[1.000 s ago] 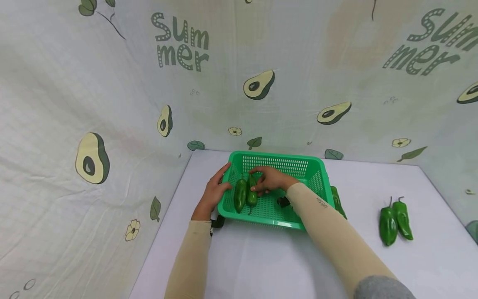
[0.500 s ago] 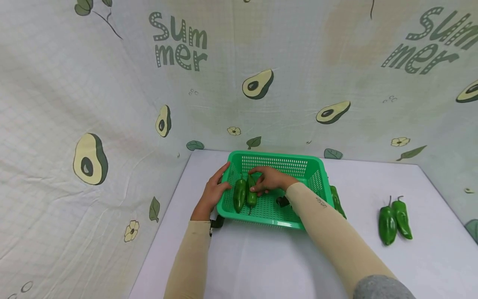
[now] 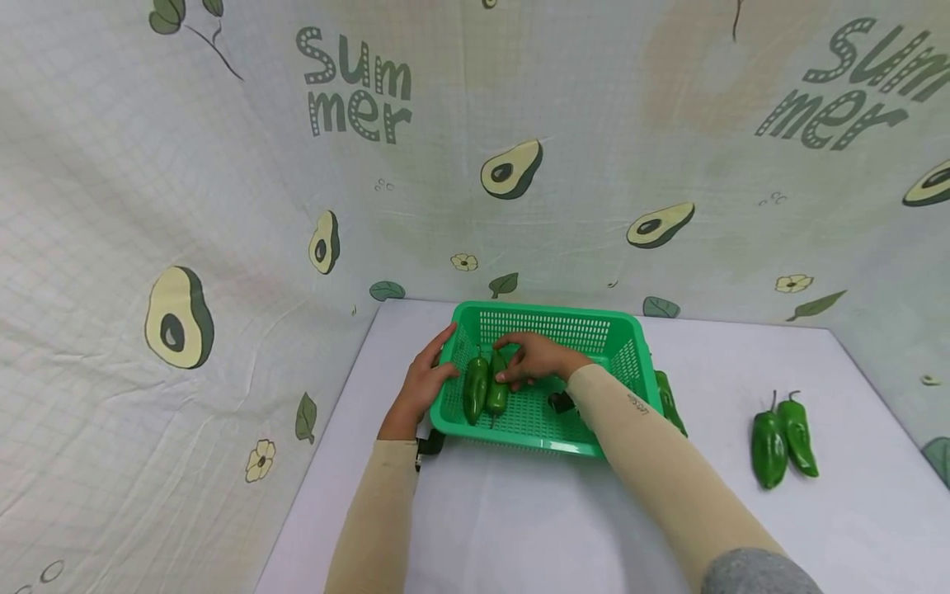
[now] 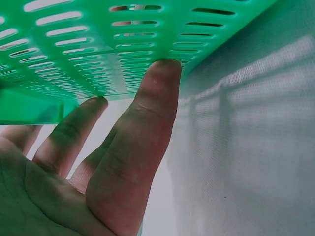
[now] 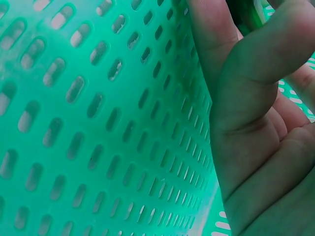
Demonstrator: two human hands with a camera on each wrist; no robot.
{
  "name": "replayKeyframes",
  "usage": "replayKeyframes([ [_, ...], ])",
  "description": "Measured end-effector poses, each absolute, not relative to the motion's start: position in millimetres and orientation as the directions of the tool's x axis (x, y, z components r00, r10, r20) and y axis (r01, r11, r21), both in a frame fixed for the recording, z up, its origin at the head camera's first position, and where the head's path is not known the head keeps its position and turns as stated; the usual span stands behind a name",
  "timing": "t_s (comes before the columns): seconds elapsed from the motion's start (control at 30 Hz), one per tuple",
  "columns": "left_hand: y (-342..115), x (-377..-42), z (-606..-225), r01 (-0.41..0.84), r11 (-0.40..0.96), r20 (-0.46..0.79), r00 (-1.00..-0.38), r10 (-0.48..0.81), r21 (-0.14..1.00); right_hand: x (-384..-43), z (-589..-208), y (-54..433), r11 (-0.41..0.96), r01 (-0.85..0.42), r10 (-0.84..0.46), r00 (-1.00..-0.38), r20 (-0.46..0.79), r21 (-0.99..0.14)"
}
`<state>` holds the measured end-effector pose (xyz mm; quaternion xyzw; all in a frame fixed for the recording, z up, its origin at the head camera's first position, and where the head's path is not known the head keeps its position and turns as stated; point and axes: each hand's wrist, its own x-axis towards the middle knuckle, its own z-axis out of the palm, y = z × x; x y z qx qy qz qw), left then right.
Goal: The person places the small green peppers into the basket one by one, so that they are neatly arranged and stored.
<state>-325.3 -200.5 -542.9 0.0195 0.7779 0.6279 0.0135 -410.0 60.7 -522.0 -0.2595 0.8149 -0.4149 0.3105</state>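
A green slotted plastic basket (image 3: 555, 445) stands on the table. In its left part a green jalapeño pepper (image 3: 476, 394) lies lengthwise. Right beside it is a second jalapeño pepper (image 3: 496, 401), which my right hand (image 3: 547, 356) pinches from above between thumb and fingers; the right wrist view catches only a dark green bit of this pepper (image 5: 248, 14). My left hand (image 3: 421, 388) rests against the basket's left side. Seen from the left wrist, its fingers (image 4: 152, 103) are extended and touch the slotted outer wall (image 4: 93, 44).
Two more peppers, a wider one (image 3: 768, 450) and a slimmer one (image 3: 800, 433), lie side by side on the white table (image 3: 519, 528) at the right. Another pepper (image 3: 668, 400) lies just outside the basket's right wall, partly hidden by the right forearm. A printed cloth (image 3: 579, 107) hangs behind.
The pinched pepper's lower end has swung slightly left, closing the gap to the pepper beside it. My left hand and the basket look unchanged.
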Motion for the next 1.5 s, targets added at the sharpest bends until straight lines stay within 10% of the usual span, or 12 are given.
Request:
replayKeyframes([
  [1.1,-202.5,-324.0,-541.8,-0.007,0.211,-0.02,-0.998,0.061,0.977,-402.1,-451.0,96.1,0.69,-0.178,-0.581,-0.714,-0.391,-0.701],
  [1.5,-200.2,-323.8,-541.3,-0.015,0.216,-0.032,-0.997,0.075,0.976,-361.8,-410.4,162.6,0.667,-0.321,-0.559,-0.813,-0.166,-0.672],
])
